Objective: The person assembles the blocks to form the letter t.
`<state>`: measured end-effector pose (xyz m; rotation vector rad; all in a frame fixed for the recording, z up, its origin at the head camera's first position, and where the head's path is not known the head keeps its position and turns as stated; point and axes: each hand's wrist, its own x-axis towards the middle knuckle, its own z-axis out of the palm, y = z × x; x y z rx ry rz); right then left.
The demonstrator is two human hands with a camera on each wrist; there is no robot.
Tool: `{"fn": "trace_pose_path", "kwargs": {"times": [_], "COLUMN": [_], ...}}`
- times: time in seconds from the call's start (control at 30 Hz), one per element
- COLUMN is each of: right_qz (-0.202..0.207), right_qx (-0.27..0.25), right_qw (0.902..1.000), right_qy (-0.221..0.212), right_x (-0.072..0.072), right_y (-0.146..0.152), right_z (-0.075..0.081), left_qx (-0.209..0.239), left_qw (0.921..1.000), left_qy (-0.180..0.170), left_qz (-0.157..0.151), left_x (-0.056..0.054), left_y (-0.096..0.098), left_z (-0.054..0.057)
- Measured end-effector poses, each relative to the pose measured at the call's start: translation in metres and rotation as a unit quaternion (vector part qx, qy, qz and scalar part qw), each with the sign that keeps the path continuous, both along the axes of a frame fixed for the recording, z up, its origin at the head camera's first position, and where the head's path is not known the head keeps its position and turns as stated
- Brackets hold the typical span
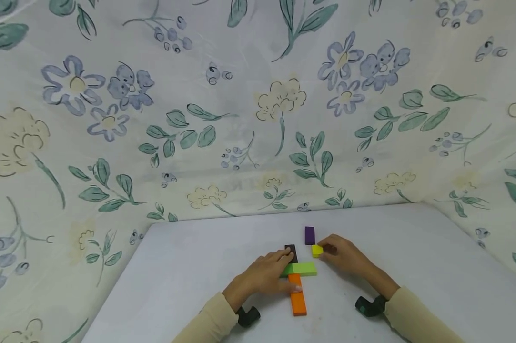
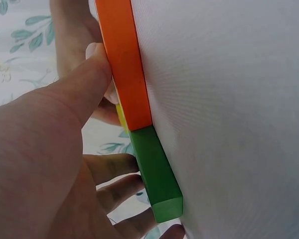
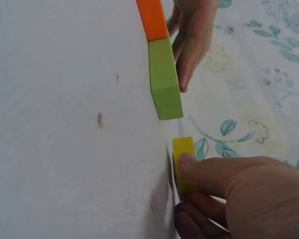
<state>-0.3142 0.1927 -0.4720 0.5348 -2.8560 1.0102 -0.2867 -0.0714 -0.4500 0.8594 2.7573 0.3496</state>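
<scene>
Flat on the white table, orange blocks [image 1: 298, 305] form an upright bar below a crosswise bar. That bar joins a light green block [image 1: 305, 269] to a darker green block [image 2: 157, 172] on its left. A dark brown block [image 1: 294, 256] stands above the join. My left hand [image 1: 264, 274] spreads over the shape, its thumb on the orange and a fingertip at the brown block. Between thumb and fingers, my right hand [image 1: 343, 255] pinches a small yellow block [image 3: 184, 149], just right of the brown one. Farther back lies a purple block [image 1: 309, 236].
The white table [image 1: 197, 267] meets a floral cloth [image 1: 240, 119] hanging behind and at the sides. Dark camera mounts [image 1: 370, 306] sit at both wrists, close to the tabletop. Beige sleeves [image 1: 416, 317] cover the forearms.
</scene>
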Motion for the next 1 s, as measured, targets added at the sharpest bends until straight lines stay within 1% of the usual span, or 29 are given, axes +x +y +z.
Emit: {"fn": "trace_pose_path", "kwargs": {"times": [0.2, 0.37, 0.53, 0.63, 0.83, 1.0], "right_qz": [0.010, 0.005, 0.021, 0.026, 0.054, 0.061], "right_qx": [-0.005, -0.012, -0.015, -0.015, -0.009, -0.015], "right_qw": [0.9998, 0.9999, 0.9996, 0.9995, 0.9984, 0.9980], "right_qy": [0.019, 0.010, 0.008, 0.008, 0.017, 0.010], "right_x": [0.000, 0.004, 0.007, 0.010, 0.022, 0.033], "right_y": [0.000, 0.001, 0.000, 0.000, 0.003, 0.005], "right_z": [0.007, 0.012, 0.014, 0.016, 0.020, 0.024], "left_qx": [-0.009, -0.010, -0.013, -0.009, -0.013, -0.018], "left_qw": [0.9999, 0.9999, 0.9998, 0.9998, 0.9998, 0.9997], "left_qy": [0.013, 0.012, 0.017, 0.018, 0.017, 0.018], "left_qz": [0.002, -0.006, -0.003, -0.005, -0.004, -0.003], "left_x": [-0.002, -0.005, -0.006, -0.005, -0.001, 0.002], "left_y": [0.001, 0.002, 0.001, 0.001, 0.001, 0.002], "left_z": [0.000, -0.003, -0.005, -0.005, -0.002, 0.001]}}
